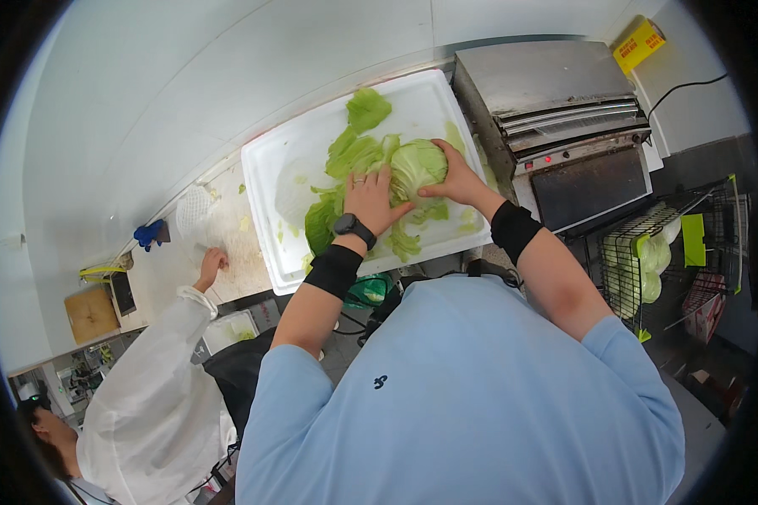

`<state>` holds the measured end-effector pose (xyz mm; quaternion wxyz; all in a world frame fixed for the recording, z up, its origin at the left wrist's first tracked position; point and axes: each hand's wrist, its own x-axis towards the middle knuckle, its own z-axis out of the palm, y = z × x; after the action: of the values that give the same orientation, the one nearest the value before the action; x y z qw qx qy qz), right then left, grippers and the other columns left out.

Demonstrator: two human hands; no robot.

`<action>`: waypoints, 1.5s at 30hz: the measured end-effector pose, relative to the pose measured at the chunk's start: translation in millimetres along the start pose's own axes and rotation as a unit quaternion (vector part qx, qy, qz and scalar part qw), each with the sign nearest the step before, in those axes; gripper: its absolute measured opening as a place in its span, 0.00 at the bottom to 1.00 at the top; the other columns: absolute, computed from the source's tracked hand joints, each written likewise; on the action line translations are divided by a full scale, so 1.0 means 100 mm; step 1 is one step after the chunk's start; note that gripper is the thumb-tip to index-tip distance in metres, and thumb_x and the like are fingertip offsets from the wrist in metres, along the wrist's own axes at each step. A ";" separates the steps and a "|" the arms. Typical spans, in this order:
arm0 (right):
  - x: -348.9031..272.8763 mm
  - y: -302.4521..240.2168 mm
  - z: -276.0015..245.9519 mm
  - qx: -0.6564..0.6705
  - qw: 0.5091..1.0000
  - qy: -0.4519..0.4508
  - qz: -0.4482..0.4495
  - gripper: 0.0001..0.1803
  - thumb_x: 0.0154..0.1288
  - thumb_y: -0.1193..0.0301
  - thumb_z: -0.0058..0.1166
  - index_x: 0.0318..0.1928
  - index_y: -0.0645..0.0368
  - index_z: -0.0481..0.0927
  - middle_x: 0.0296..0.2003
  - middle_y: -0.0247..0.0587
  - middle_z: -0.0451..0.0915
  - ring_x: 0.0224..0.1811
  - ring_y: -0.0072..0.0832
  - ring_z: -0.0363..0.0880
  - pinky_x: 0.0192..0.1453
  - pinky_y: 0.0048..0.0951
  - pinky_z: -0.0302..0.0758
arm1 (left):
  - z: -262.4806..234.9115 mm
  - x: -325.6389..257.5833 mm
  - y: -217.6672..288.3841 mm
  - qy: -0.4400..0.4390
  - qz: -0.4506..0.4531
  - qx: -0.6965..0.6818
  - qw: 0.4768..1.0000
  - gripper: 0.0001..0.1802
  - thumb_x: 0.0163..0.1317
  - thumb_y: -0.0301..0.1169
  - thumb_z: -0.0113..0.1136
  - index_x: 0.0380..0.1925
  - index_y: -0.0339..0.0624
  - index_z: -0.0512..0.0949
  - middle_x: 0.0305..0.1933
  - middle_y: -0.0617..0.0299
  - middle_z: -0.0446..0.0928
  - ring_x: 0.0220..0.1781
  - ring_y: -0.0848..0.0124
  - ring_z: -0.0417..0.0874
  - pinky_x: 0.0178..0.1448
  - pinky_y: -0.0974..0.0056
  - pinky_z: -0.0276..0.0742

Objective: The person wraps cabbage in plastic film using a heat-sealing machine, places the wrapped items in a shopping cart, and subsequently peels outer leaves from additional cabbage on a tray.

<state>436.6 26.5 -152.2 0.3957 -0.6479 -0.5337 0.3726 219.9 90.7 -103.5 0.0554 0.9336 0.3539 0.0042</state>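
Note:
A pale green head of iceberg lettuce (417, 171) sits in a large white tray (299, 151) in front of me. My right hand (465, 179) wraps round its right side, thumb toward me and fingers at the far side. Against its left side presses my left hand (370, 200), fingers together and thumb along the near side; its fingertips touch both the head and its outer leaves. Loose leaves (367, 109) lie beyond and left of the head, and a darker green leaf (318, 225) lies beside my left wrist. Small scraps are scattered about the tray.
A grill with a flat plate (594, 189) stands right of the tray. Wire baskets (621, 273) at the right hold several pale heads. A co-worker in white (156, 396) stands at my left, one hand (213, 265) over the worktop (242, 244). A wall runs behind.

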 end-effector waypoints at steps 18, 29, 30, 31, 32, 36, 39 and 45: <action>0.08 0.02 0.04 0.069 0.996 -0.012 0.046 0.62 0.37 0.54 0.79 0.71 0.58 0.56 0.64 0.57 0.63 0.68 0.47 0.64 0.70 0.39 0.64 | 0.34 0.13 -0.30 0.020 0.092 0.041 0.995 0.08 0.52 0.33 0.63 0.32 0.47 0.83 0.43 0.63 0.81 0.59 0.62 0.74 0.74 0.48 0.53; 0.02 -0.16 0.05 0.122 0.989 0.015 0.079 0.60 0.41 0.58 0.79 0.71 0.62 0.55 0.62 0.55 0.69 0.62 0.40 0.72 0.65 0.35 0.71 | 0.46 -0.09 -0.15 0.047 0.035 0.063 0.996 0.04 0.53 0.29 0.57 0.24 0.49 0.81 0.31 0.63 0.79 0.44 0.63 0.79 0.59 0.49 0.64; 0.03 -0.15 0.10 0.123 0.989 0.014 0.080 0.60 0.41 0.58 0.79 0.71 0.62 0.55 0.62 0.55 0.69 0.62 0.40 0.72 0.65 0.35 0.71 | 0.43 -0.14 -0.14 0.047 0.018 0.054 0.997 0.05 0.54 0.29 0.55 0.24 0.47 0.81 0.31 0.62 0.79 0.43 0.61 0.79 0.59 0.49 0.65; 0.06 -0.13 0.13 0.107 0.989 0.040 0.091 0.59 0.42 0.59 0.78 0.70 0.62 0.55 0.61 0.55 0.69 0.62 0.39 0.72 0.65 0.35 0.71 | 0.38 -0.18 -0.14 0.047 0.019 0.053 0.997 0.05 0.54 0.29 0.55 0.24 0.47 0.81 0.31 0.62 0.79 0.43 0.61 0.79 0.59 0.49 0.65; 0.07 -0.12 0.15 0.091 0.989 0.065 0.100 0.58 0.42 0.60 0.78 0.70 0.63 0.55 0.61 0.55 0.69 0.62 0.38 0.72 0.64 0.35 0.71 | 0.31 -0.24 -0.17 0.054 0.048 0.053 0.996 0.06 0.54 0.29 0.55 0.23 0.47 0.80 0.31 0.61 0.79 0.44 0.61 0.79 0.59 0.48 0.65; -0.01 -0.19 0.26 0.134 0.978 0.100 0.124 0.58 0.43 0.60 0.78 0.70 0.62 0.55 0.61 0.55 0.69 0.62 0.39 0.72 0.65 0.35 0.71 | 0.32 -0.42 -0.71 0.054 0.001 0.107 0.993 0.06 0.57 0.30 0.55 0.31 0.46 0.81 0.37 0.59 0.80 0.50 0.60 0.79 0.65 0.47 0.61; -0.16 -0.09 0.26 0.128 0.985 0.087 0.081 0.58 0.43 0.64 0.77 0.71 0.60 0.54 0.62 0.55 0.67 0.63 0.40 0.70 0.66 0.35 0.70 | 0.35 -0.50 -0.96 0.047 -0.121 0.132 0.983 0.19 0.57 0.32 0.58 0.51 0.44 0.77 0.49 0.55 0.79 0.58 0.58 0.76 0.72 0.44 0.54; -0.42 0.15 -0.13 0.014 1.000 -0.006 -0.025 0.56 0.42 0.74 0.76 0.71 0.54 0.55 0.71 0.46 0.57 0.71 0.39 0.60 0.72 0.37 0.62 | -0.27 -0.03 -0.51 -0.034 0.053 -0.190 0.980 0.34 0.60 0.39 0.60 0.67 0.46 0.64 0.67 0.45 0.66 0.66 0.50 0.70 0.70 0.53 0.64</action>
<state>448.2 -18.3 -157.4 0.4109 -0.6266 -0.5470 0.3733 182.6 128.9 -82.4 0.2434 0.9232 0.2945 0.0421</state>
